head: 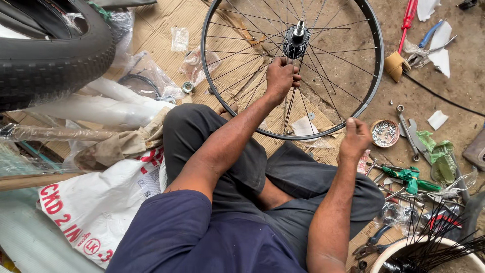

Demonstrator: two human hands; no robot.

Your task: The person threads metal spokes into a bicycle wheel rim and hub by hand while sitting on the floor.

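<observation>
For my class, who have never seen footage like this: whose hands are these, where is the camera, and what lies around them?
The single picture comes from a camera worn on a person's head, looking down at their own lap and arms. They sit on the ground. The left hand pinches spokes just below the hub of a bare bicycle wheel rim lying on cardboard. The right hand is closed at the rim's near edge; what its grip holds cannot be seen. Nearby lie a black tyre, a small bowl of metal bits, spanners and a tub of loose spokes.
</observation>
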